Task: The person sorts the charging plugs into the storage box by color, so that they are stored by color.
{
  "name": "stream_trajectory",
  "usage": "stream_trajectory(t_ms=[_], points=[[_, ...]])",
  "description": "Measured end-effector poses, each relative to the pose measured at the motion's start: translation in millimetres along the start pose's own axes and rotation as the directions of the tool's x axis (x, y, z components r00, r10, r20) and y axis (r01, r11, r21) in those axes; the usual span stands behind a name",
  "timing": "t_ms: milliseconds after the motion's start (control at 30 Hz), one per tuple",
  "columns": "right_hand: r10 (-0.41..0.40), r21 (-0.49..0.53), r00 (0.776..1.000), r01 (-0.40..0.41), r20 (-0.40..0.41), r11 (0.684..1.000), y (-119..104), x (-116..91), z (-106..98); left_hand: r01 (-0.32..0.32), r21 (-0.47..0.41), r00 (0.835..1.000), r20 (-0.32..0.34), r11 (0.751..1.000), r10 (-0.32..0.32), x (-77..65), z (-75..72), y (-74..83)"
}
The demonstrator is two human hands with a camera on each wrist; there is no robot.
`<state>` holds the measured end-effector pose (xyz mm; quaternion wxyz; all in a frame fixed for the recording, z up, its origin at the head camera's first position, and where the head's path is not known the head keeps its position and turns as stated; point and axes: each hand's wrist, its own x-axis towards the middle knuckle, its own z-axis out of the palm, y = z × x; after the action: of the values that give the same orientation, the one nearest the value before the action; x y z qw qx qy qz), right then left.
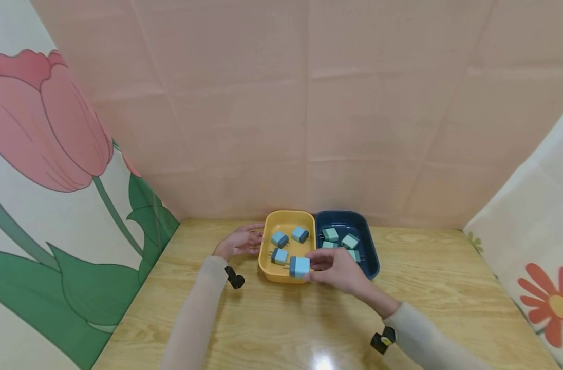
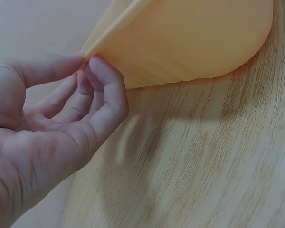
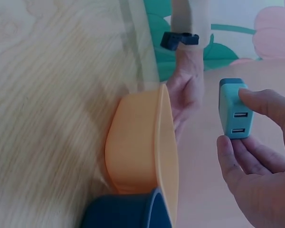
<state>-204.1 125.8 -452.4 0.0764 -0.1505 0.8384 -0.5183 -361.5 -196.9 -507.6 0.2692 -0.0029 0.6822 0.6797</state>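
Observation:
My right hand (image 1: 339,270) pinches a USB wall charger (image 1: 300,267) between thumb and fingers, above the front right part of the yellow bin (image 1: 274,277). The charger is light blue with a darker blue end, and its prongs point left. Two USB ports show on its face in the right wrist view. At the left side of the yellow bin, my left hand (image 1: 241,242) pinches the rim (image 2: 104,35) between thumb and index finger. Inside that bin lie three similar blue chargers (image 1: 279,238).
Right beside the yellow bin stands a navy bin (image 1: 373,259) holding several mint-green chargers (image 1: 350,241), partly hidden behind my right hand. Both bins sit on a wooden table (image 1: 429,288) close to a pink cloth backdrop (image 1: 244,128). Flower-printed cloth hangs at both sides.

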Motion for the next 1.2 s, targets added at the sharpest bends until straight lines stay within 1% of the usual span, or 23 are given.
stream_trajectory(t_ms=[133,300,533,633,900,1000,1100,1200], points=[[0.004,-0.011,1.000,-0.004,-0.010,1.000,0.5,3.9,-2.8,0.004,-0.008,1.000,0.003,1.000,-0.004,-0.7,0.4,0.0],[-0.009,-0.009,1.000,0.009,-0.011,1.000,0.5,7.7,-5.4,-0.002,-0.013,1.000,0.001,1.000,0.002,-1.4,0.5,0.4],[-0.018,-0.055,0.999,0.016,-0.035,0.998,-0.1,16.5,-9.2,-0.006,-0.024,1.000,0.003,1.000,0.006,-1.6,3.4,1.9],[-0.001,-0.044,0.999,-0.001,-0.044,0.999,0.1,22.1,-9.9,-0.010,-0.027,1.000,-0.002,1.000,0.010,-1.3,4.1,2.4],[0.045,0.006,0.999,-0.045,-0.023,0.999,6.6,34.5,-11.7,-0.008,-0.035,1.000,0.006,0.999,0.008,-1.3,2.7,-1.5],[0.047,0.023,0.999,-0.047,-0.018,0.999,10.3,40.4,-13.5,-0.008,-0.040,1.000,0.003,0.999,0.008,-0.8,1.6,-3.3],[0.025,0.014,0.999,-0.024,-0.020,1.000,13.7,46.9,-15.4,-0.005,-0.043,1.000,-0.005,0.999,0.004,-0.1,-0.3,-4.5],[0.019,0.009,0.999,-0.019,-0.027,1.000,16.1,52.8,-16.8,-0.004,-0.038,1.000,-0.008,0.999,0.004,0.9,-0.9,-5.3]])
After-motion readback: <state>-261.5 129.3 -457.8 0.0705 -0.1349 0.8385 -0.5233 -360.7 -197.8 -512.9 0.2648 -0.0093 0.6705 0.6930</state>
